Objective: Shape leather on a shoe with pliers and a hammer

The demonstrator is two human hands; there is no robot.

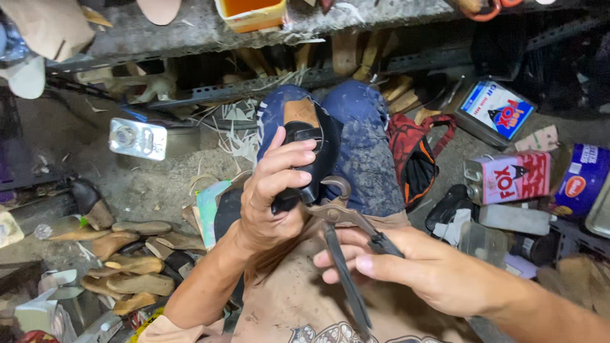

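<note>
My left hand grips a black leather shoe upper stretched on a last, with a tan sole piece facing up, resting on my knee in blue jeans. In my right hand I hold metal pincers with black handles. The curved jaws of the pincers touch the lower edge of the shoe, just right of my left thumb.
Several tan soles and lasts lie on the floor at left. Metal cans and a flat tin stand at right, beside a red and black bag. A cluttered workbench runs along the top, with a yellow tub.
</note>
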